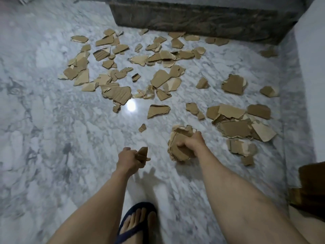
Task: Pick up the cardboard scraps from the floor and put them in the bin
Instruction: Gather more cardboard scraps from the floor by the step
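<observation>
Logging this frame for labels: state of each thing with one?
left hand: grips a few small scraps
right hand: grips a thick bundle of scraps
floor scraps: many lying loose on the marble floor, not yet picked up
bin: not in view
flip-flop: worn on a foot

Over a grey-veined marble floor (52, 138), the right hand (190, 142) grips a thick wad of cardboard (179, 150) while the left hand (127, 159) pinches a smaller piece (142, 154), loose cardboard scraps (123, 76) scattered from ten to three o'clock (a sandalled foot (137, 221) at six).
</observation>
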{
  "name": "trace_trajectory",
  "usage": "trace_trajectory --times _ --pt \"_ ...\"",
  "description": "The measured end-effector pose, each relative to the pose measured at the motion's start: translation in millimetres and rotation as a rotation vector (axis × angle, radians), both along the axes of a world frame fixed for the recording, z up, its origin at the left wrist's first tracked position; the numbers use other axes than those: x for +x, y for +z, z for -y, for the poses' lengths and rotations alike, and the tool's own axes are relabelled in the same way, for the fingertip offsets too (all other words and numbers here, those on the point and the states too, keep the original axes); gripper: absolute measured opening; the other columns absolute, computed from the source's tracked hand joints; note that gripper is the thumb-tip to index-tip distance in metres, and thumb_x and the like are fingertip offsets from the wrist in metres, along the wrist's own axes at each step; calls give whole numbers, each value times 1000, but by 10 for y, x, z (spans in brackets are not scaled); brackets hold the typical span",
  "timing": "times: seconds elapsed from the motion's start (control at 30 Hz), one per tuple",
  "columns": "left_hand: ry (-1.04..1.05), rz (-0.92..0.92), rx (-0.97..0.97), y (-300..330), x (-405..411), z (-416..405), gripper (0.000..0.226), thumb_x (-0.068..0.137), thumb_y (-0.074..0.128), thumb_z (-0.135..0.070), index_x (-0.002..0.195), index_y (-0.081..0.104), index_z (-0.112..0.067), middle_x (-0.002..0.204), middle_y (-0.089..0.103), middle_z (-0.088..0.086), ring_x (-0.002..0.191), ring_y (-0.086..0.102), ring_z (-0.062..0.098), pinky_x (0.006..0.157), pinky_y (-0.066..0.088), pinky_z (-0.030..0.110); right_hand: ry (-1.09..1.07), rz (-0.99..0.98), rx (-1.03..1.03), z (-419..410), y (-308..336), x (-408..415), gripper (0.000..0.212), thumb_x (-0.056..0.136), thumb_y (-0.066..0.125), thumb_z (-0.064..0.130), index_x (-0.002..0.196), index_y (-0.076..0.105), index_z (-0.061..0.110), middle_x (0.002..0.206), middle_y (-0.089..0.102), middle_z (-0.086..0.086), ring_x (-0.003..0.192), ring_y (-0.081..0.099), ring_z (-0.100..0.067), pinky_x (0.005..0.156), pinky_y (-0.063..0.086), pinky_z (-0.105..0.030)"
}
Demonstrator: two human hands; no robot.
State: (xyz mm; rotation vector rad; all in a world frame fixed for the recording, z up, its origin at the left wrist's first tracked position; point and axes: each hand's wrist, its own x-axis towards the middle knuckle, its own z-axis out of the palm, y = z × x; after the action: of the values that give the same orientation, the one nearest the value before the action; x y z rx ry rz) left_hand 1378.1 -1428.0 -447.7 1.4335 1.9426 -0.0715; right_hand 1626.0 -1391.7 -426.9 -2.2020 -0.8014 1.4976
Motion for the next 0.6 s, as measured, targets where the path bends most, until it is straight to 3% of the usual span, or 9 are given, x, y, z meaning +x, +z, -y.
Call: trace_trajectory --times 0.07,0.1,0.17,0.2,0.3,0.4,0.5,0.6 --pt "-56 -50 31 -205 26 -7 14 78 73 -15 73 60 -17 102 48 6 93 54 22 53 29 12 80 30 -43 -44 -163 -149 98 78 82 16 152 18 8 146 45 -18 128 50 -38 93 49 -40" --pt "-75 -79 37 -283 61 -5 10 81 70 -19 80 62 -14 107 47 8 102 53 27 61 37 12 107 50 -70 -42 -252 -199 99 80 80 17 154 14 8 147 44 -17 129 49 -37 95 48 -40" --pt "-96 -99 60 -362 109 -94 22 86 71 -31 91 62 -11 117 45 11 110 51 35 84 50 27 186 118 -87 -80 -329 -280 95 86 74 19 156 10 10 149 43 -17 132 47 -36 99 46 -39" --pt "-101 -78 70 -374 142 -171 27 86 73 -35 87 59 -12 115 46 11 106 55 36 86 50 34 203 173 -76 -108 -363 -281 89 89 69 21 156 11 10 149 44 -17 133 47 -35 98 44 -37" --pt "-166 -100 72 -398 192 -305 40 86 73 -35 68 40 -21 94 51 8 91 61 33 70 42 31 222 336 -63 -134 -460 -258 69 95 58 28 151 24 10 146 44 -18 136 40 -36 108 35 -42" --pt "-201 -119 74 -372 253 -332 35 88 67 -32 70 40 -19 84 57 6 84 56 29 68 42 34 279 438 -49 -164 -472 -238 72 81 70 27 142 34 14 145 35 -15 133 32 -34 107 38 -45" --pt "-378 -223 115 -338 264 -360 40 89 66 -49 79 44 -18 85 64 8 91 63 31 72 43 36 254 392 -17 -173 -459 -205 63 82 70 24 138 41 18 141 44 -13 130 42 -33 100 43 -40" --pt "-428 -140 130 -378 193 -476 42 89 68 -46 71 40 -20 87 62 9 89 64 33 70 43 35 153 267 13 -175 -457 -111 55 82 70 23 132 48 21 131 60 -10 121 56 -34 93 47 -37"
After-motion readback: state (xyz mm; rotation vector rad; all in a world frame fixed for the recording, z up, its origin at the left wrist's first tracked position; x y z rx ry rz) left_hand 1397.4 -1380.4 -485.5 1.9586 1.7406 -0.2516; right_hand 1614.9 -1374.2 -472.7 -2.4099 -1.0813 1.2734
